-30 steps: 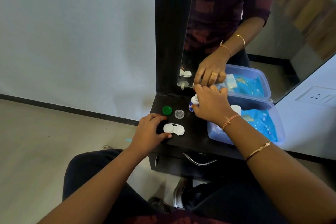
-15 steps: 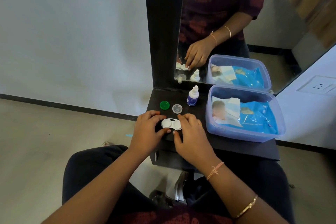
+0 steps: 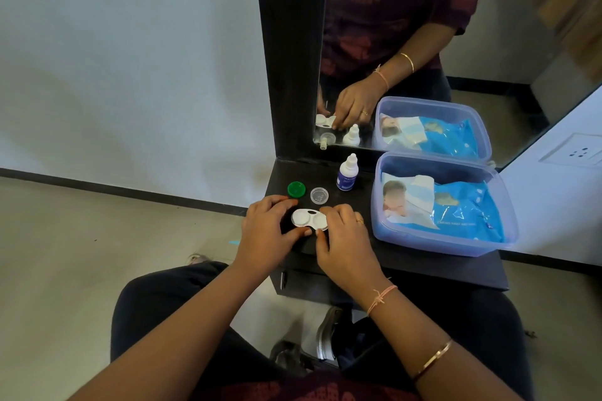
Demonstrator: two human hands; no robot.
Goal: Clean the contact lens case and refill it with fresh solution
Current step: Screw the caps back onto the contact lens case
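Gripped at either end by the left hand (image 3: 265, 229) and right hand (image 3: 343, 238), the case (image 3: 308, 219) is held flat on the shelf (image 3: 407, 267), long axis running hand to hand; the bottle (image 3: 347, 174) is set behind, nearer the right

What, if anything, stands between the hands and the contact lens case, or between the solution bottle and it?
Nothing blocks the hands: the left hand and right hand both grip the contact lens case by its ends. Roughly between the solution bottle and the case lies only the flat clear cap.
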